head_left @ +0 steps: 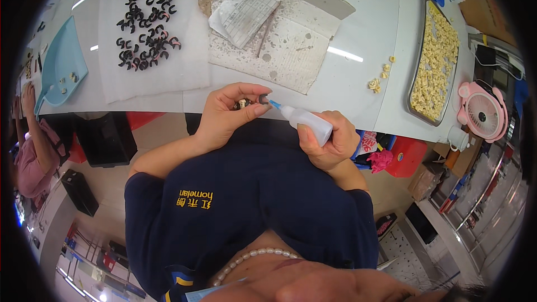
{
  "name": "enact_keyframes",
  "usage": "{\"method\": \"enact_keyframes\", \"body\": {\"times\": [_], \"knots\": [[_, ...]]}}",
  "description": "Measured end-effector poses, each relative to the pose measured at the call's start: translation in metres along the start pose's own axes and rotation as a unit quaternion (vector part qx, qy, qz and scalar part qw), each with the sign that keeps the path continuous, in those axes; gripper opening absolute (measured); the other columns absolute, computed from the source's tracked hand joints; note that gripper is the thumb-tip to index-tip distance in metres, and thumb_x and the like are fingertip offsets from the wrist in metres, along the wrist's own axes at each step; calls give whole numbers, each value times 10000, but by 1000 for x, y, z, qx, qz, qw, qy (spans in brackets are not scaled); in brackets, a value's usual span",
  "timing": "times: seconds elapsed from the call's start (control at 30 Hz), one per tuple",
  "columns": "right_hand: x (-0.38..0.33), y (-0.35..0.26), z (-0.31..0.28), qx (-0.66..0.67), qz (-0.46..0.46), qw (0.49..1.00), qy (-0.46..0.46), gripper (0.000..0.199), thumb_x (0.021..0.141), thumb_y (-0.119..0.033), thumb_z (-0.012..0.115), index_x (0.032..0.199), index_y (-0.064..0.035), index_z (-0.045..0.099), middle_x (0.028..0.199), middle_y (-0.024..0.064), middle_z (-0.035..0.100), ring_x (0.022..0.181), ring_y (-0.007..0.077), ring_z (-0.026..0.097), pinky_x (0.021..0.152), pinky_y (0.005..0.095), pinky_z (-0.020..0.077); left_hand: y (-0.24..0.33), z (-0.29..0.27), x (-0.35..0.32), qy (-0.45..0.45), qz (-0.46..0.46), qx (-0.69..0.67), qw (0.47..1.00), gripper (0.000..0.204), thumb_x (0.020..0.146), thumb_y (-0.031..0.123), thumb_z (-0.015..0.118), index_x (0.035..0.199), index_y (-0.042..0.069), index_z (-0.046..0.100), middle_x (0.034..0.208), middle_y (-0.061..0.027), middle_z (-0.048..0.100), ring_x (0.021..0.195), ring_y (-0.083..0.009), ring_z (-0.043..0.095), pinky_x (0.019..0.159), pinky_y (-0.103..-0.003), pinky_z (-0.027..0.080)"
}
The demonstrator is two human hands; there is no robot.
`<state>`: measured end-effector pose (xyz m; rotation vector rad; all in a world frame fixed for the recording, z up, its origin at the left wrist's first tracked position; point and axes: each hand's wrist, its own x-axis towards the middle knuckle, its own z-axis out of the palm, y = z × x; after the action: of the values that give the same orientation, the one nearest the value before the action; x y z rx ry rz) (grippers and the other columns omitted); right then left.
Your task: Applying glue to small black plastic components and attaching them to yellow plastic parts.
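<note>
My left hand (222, 113) is closed over the near edge of the white table. Between its thumb and fingertips it pinches a small dark curved piece (263, 99). A small cream-and-dark piece (242, 103) shows against its fingers, partly hidden. My right hand (337, 141) is wrapped round a translucent white squeeze bottle (307, 123), which lies tilted with its thin blue nozzle (274, 104) pointing left. The nozzle's tip is at the dark curved piece; whether they touch is too small to tell.
Many black curved pieces (146, 50) lie on a white sheet at the far left. A stained cardboard (291, 61) with folded paper (243, 11) is ahead. Right stand a tray (413, 98) of cream pieces, loose ones (375, 85) and a pink fan (482, 113). A blue dustpan (64, 67) is left.
</note>
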<state>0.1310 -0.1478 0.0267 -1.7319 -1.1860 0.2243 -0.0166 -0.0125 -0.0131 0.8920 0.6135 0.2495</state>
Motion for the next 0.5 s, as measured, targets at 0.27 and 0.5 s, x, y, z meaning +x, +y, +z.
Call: {"method": "enact_keyframes", "body": {"times": [0.27,0.5], "knots": [[-2,3,-5,5,6,1000,13,253,641,-102,758,814,-42,584,650,87,615,504,202,586,455,265,446,2,6,0,7,-16,6,1000,275,792,-4,634,1064,7,595,858,-5,591,795,-38,538,711,-153,433],[-4,3,-10,16,4,1000,26,243,643,-103,754,807,-47,584,650,87,612,505,202,584,458,271,449,0,10,-1,7,7,24,1000,284,790,-8,635,1070,17,594,874,-11,602,803,-46,544,722,-160,436]]}}
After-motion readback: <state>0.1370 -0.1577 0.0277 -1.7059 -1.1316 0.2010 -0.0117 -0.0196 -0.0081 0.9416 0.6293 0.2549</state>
